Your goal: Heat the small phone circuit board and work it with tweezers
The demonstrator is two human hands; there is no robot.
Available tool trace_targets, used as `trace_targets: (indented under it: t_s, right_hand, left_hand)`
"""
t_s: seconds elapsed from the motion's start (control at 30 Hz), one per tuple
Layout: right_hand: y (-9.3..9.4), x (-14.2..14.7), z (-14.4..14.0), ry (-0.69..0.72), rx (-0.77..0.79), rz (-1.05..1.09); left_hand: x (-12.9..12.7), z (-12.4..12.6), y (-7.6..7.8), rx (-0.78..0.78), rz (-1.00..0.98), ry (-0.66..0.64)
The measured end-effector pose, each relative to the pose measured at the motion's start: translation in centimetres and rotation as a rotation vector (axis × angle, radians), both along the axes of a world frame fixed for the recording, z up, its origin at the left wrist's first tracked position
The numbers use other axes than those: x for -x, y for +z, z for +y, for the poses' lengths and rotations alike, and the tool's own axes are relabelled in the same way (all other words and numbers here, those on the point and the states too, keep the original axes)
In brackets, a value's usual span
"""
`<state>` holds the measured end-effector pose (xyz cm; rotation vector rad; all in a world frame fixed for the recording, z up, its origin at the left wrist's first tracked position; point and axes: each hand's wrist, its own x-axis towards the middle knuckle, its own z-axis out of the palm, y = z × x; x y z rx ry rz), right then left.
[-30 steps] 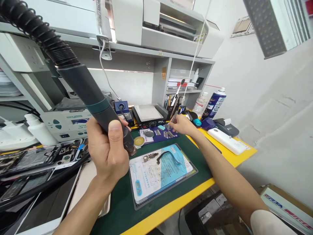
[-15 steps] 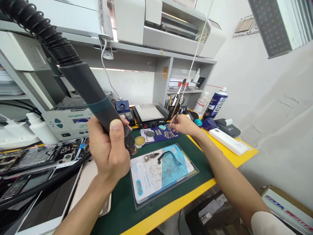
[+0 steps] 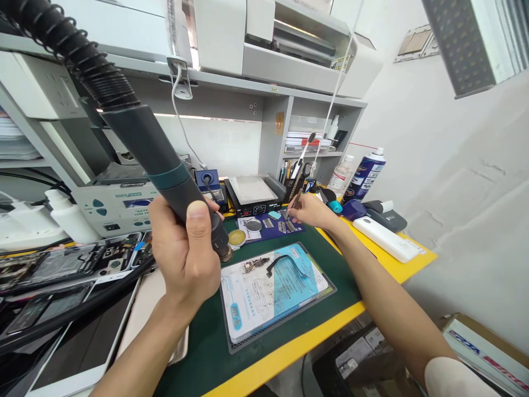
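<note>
My left hand [image 3: 184, 251] grips a dark hot-air gun handle [image 3: 155, 157] with a black ribbed hose; its metal nozzle [image 3: 225, 253] points down just above the top left corner of a blue-and-white work mat [image 3: 273, 289]. A small circuit part with a black flex cable [image 3: 264, 266] lies on that mat. My right hand [image 3: 312, 210] reaches to the back of the bench and holds thin tweezers [image 3: 294, 205], tips down over small metal parts on a dark blue pad [image 3: 268, 225].
A rework station [image 3: 113, 207], a heating plate [image 3: 250, 196] and a tool holder stand at the back. Opened phones [image 3: 61, 267] and a tablet lie at left. A spray can [image 3: 362, 175], bottle and white box [image 3: 386, 238] sit at right on the yellow-edged bench.
My right hand shifted slightly with the tweezers over the blue pad. The left hand and hot-air gun stayed nearly still.
</note>
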<state>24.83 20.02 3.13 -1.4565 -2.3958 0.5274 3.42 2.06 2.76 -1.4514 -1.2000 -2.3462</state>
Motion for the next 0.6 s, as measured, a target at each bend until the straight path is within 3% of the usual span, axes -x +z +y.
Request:
trace_targets:
  t_s: [0.33, 0.47, 0.6]
  right_hand:
    - [0.8, -0.4, 0.0, -0.13, -0.083, -0.066]
    - [0.6, -1.2, 0.6, -0.192, -0.03, -0.103]
    - [0.5, -1.6, 0.8, -0.153, 0.027, -0.116]
  left_hand:
    - [0.0, -0.1, -0.1, 0.003, -0.004, -0.003]
    - [0.0, 0.1, -0.1, 0.011, -0.009, 0.001]
    - [0.0, 0.1, 0.0, 0.009, -0.007, -0.002]
